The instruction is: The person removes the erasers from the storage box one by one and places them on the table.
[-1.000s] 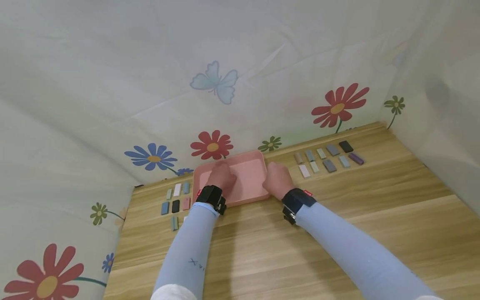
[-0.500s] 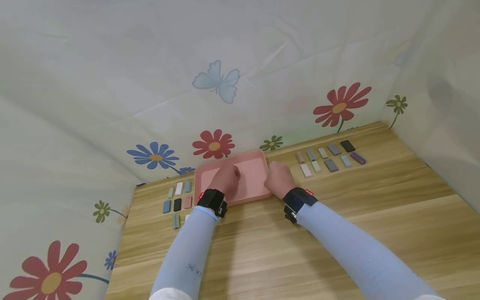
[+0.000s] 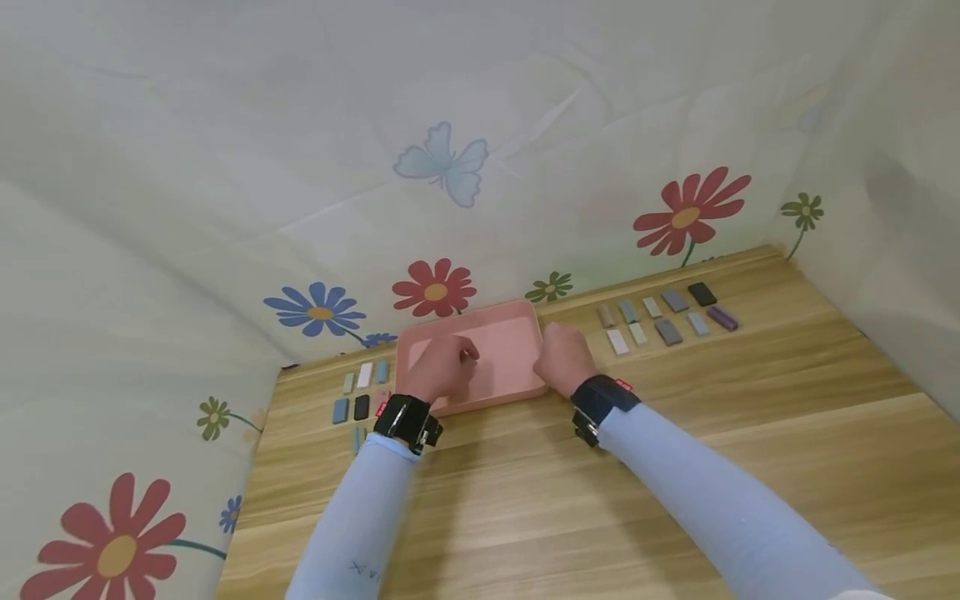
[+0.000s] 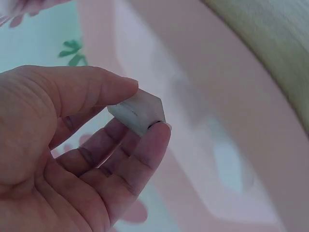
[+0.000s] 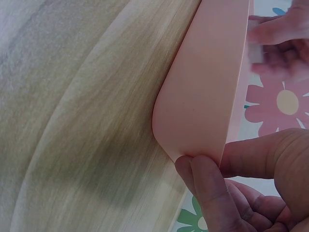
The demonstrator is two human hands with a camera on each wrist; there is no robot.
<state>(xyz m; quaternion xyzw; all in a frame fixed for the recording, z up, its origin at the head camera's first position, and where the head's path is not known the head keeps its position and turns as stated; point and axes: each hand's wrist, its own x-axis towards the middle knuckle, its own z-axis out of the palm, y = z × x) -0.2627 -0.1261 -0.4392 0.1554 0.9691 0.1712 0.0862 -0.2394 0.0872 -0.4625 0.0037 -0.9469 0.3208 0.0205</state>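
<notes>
In the head view a shallow pink tray [image 3: 506, 346] stands against the wall at the table's back. Over its left half, my left hand [image 3: 442, 367] pinches a small pale grey-white block with angled edges [image 4: 140, 108] between thumb and fingertips. A blurred pale patch [image 4: 228, 162] shows in the tray in the left wrist view. My right hand [image 3: 565, 360] grips the tray's right end, its thumb on the inner side and fingers [image 5: 210, 181] against the outer wall.
Two rows of small coloured blocks [image 3: 669, 332] lie right of the tray. More such blocks [image 3: 362, 407] lie on its left, partly hidden by my left wrist. A flower-printed curtain [image 3: 487, 225] borders the wood-grain table [image 3: 570, 500].
My left hand has drawn back a little toward me and left over the tray, its fingers turning into clearer view. My right hand keeps its grip on the tray. The head view has shifted slightly.
</notes>
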